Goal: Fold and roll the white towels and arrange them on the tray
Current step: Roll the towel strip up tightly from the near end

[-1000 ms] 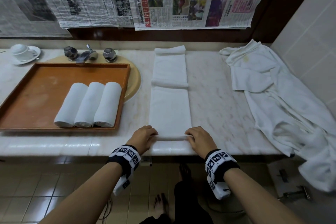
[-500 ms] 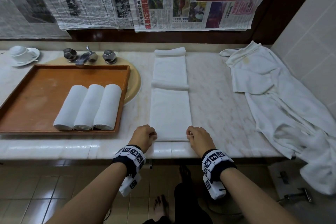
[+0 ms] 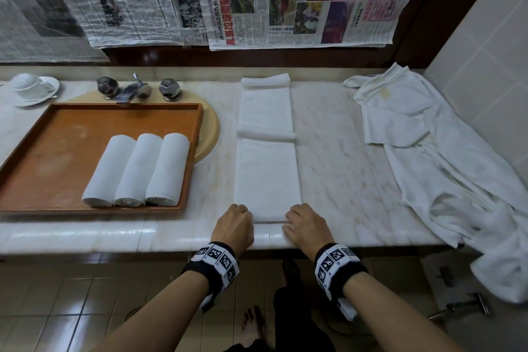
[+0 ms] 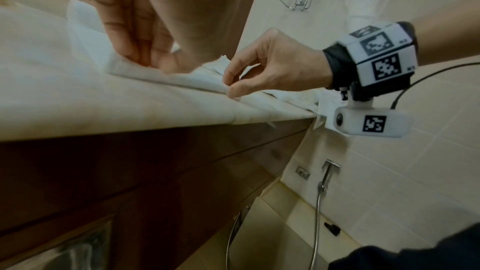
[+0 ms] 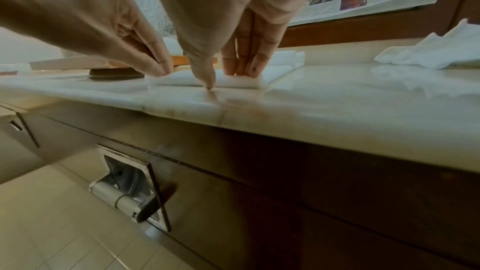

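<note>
At counter edge, left hand (image 3: 235, 225) and right hand (image 3: 306, 226) still pinch towel (image 3: 267, 180) end, roll barely thicker.

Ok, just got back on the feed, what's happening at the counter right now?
A person is starting to roll a long folded white towel laid out on the pale marble counter. The left hand and right hand each pinch a corner of its near end, where a small roll has begun. Three rolled white towels already lie side by side on the brown wooden tray. A crumpled white cloth lies to the right.
</note>
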Available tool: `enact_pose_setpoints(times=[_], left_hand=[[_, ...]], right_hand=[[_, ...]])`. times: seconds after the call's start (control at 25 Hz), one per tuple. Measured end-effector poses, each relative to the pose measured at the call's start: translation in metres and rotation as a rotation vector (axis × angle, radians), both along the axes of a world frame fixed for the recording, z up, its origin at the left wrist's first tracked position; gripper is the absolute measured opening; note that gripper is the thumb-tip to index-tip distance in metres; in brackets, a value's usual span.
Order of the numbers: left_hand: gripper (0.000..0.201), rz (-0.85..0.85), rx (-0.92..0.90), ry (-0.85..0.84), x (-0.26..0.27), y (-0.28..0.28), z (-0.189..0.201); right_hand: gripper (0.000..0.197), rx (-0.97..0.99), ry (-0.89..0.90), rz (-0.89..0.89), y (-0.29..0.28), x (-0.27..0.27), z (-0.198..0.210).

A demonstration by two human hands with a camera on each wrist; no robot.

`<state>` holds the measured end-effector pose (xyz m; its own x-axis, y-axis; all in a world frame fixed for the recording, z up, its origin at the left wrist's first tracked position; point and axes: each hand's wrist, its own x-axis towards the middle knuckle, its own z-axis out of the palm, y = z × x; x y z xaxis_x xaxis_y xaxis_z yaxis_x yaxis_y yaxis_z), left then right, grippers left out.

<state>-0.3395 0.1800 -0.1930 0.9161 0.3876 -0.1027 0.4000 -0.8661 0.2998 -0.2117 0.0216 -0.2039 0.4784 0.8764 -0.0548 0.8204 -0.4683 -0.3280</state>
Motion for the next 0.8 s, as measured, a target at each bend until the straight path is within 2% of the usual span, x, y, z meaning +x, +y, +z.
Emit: enact_pose_setpoints(times=[0.04,0.16,0.28,0.4,0.48,0.64,0.8], left_hand=[[0.006,-0.014,-0.011,-0.018,-0.003,0.001,-0.001],[0.013,-0.042,-0.017,-0.020,-0.001,0.011,-0.002],[0.020,-0.087,0.111,0.070,0.009,0.018,0.003],[0.021,-0.062,0.157,0.121,0.015,0.018,0.006],[0.024,-0.066,0.134,0.135,0.014,0.021,0.007],[0.025,-0.108,0.032,0.152,0.014,0.034,0.011],[0.022,-0.126,-0.109,0.160,0.020,0.049,0.016]], right_hand=[[0.020,0.002,0.013,-0.001,0.000,0.000,0.001],[0.029,-0.007,0.014,-0.029,0.006,0.005,0.009],[0.033,-0.052,-0.009,-0.044,0.013,0.011,0.014],[0.021,-0.007,-0.064,-0.073,0.013,0.012,0.013],[0.006,0.014,-0.030,-0.101,0.013,0.017,0.013],[0.026,-0.131,-0.015,-0.081,0.012,0.030,0.022],[0.018,-0.129,0.111,-0.170,0.011,0.039,0.022]])
